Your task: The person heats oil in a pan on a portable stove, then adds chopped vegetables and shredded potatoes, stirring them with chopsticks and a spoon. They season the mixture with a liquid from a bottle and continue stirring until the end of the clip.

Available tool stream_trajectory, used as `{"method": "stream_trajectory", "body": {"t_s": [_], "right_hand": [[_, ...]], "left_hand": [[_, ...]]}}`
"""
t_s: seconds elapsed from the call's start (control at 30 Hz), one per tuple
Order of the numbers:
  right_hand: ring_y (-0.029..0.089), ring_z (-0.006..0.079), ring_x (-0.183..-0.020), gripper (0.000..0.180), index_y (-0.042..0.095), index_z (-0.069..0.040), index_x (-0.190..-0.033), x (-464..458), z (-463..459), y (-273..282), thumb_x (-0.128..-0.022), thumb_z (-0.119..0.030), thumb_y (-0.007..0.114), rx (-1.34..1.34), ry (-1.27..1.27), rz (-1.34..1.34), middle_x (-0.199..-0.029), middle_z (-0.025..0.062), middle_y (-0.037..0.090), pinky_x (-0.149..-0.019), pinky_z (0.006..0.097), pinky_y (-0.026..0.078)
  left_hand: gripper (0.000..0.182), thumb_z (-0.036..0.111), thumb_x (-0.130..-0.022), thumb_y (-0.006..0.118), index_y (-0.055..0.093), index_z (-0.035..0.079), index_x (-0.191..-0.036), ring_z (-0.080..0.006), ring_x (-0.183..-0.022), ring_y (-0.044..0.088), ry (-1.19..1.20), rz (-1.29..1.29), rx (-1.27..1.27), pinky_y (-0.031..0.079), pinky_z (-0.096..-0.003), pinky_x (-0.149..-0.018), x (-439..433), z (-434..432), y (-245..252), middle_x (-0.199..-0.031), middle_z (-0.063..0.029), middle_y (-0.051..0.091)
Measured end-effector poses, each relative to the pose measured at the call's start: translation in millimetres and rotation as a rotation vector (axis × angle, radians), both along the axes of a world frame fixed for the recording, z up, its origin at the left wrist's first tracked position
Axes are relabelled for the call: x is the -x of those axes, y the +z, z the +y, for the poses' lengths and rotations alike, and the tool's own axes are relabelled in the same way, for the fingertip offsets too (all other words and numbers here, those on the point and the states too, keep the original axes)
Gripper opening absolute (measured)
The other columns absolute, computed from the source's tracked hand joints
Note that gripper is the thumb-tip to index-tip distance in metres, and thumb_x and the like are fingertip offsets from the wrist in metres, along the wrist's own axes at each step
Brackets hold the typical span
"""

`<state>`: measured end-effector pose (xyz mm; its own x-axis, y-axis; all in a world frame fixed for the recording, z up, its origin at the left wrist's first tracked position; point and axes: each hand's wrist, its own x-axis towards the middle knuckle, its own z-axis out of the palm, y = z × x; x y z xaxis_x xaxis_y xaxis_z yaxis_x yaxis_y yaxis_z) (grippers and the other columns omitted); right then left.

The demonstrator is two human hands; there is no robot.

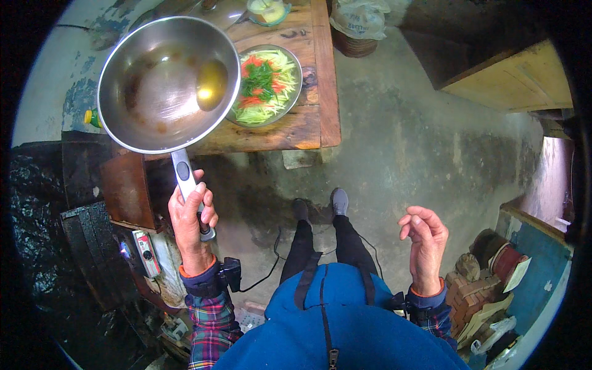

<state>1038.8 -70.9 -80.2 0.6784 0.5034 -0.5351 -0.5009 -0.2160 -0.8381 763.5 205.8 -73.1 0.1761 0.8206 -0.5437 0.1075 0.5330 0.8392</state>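
My left hand [193, 215] is closed around the handle of a metal frying pan [157, 92], which is held up over the left part of a wooden table [329, 106]. Yellowish oil has pooled at the right side inside the pan, and brown marks show on its bottom. Partly behind the rim, a plate of shredded vegetables [266, 85] lies on the table, with pale green and orange-red shreds and chopped greens on top. My right hand [425, 231] is raised at the right over the floor, its fingers loosely bent and holding nothing.
A bowl with pale yellow contents [267, 11] stands at the table's back. Left lie a yellow-capped bottle [92, 118], a brown wooden box [127, 192] and a gas stove with a knob [147, 254]. Stacked bricks [469, 296] are at lower right. A cable [268, 275] runs near my feet.
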Motion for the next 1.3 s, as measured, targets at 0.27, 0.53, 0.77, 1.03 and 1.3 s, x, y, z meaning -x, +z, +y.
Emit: {"method": "stream_trajectory", "body": {"t_s": [0.27, 0.53, 0.77, 1.03, 1.3], "right_hand": [[0.060, 0.0133, -0.067, 0.020, 0.067, 0.002, -0.107, 5, 20, -2, -0.093, -0.008, 0.057, 0.045, 0.068, 0.000, -0.087, 0.0129, 0.070, -0.065, 0.0264, 0.050], [0.033, 0.0276, -0.140, 0.057, 0.038, 0.000, -0.145, 38, 130, 7, -0.096, -0.025, 0.051, -0.143, 0.751, -0.574, -0.149, 0.0159, 0.039, -0.115, 0.0380, 0.024], [0.012, 0.0293, -0.148, 0.066, 0.023, -0.001, -0.151, 96, 265, 32, -0.100, -0.041, 0.035, -0.465, 0.863, -0.738, -0.158, 0.0149, 0.023, -0.119, 0.0377, 0.012], [0.009, 0.0393, -0.147, 0.071, 0.021, -0.001, -0.152, 263, 294, 36, -0.100, -0.049, 0.032, -0.692, 1.035, -1.051, -0.159, 0.0175, 0.019, -0.119, 0.0463, 0.011], [0.022, 0.0442, -0.143, 0.071, 0.034, 0.002, -0.145, 464, 257, 46, -0.097, -0.049, 0.043, -0.836, 1.230, -1.507, -0.153, 0.0232, 0.030, -0.115, 0.0573, 0.013]], "left_hand": [[0.034, 0.014, -0.096, 0.055, 0.049, -0.002, -0.125, -0.0034, -0.043, 0.038, 0.019, -0.319, 0.066, 0.035, -0.0194, -0.037, 16, -4, 6, -0.070, -0.0017, 0.049], [0.035, 0.014, -0.100, 0.048, 0.043, -0.003, -0.130, -0.0026, -0.039, 0.033, 0.141, -0.834, 0.280, 0.033, -0.0198, -0.033, 58, -59, 35, -0.066, -0.0002, 0.042], [0.040, 0.012, -0.097, 0.051, 0.039, -0.007, -0.131, -0.0039, -0.038, 0.032, 0.197, -0.896, 0.292, 0.033, -0.0213, -0.032, 138, -106, 75, -0.067, -0.0053, 0.047], [0.037, 0.010, -0.097, 0.048, 0.040, -0.007, -0.129, -0.0051, -0.039, 0.033, 0.297, -0.914, 0.242, 0.034, -0.0225, -0.034, 266, -134, 86, -0.067, -0.0066, 0.047], [0.034, 0.012, -0.098, 0.047, 0.042, -0.003, -0.129, -0.0038, -0.044, 0.031, 0.434, -0.739, 0.168, 0.034, -0.0206, -0.040, 411, -142, 94, -0.069, -0.0020, 0.042]]}}
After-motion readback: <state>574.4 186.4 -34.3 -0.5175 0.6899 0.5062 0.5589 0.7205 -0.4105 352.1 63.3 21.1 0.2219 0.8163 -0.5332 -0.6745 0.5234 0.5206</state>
